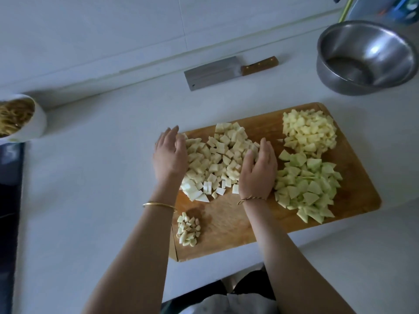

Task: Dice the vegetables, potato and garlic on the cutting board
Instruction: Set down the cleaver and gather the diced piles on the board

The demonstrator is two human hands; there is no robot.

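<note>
A wooden cutting board [229,225] lies on the white counter. A pile of pale diced cubes [217,159] covers its left middle. My left hand [170,155] cups the pile's left side and my right hand [258,168] cups its right side, fingers spread, both touching the cubes. A heap of yellowish dice [309,132] sits at the board's far right. Light green wedge pieces [306,186] lie below that heap. A small mound of chopped garlic [188,230] rests near the board's front left corner. The cleaver [226,72] lies on the counter behind the board, untouched.
A steel bowl [365,57] stands at the back right. A white bowl of shredded yellow strips [18,118] sits at the left edge. A dark surface [9,200] borders the counter's left side. The wall runs just behind the cleaver.
</note>
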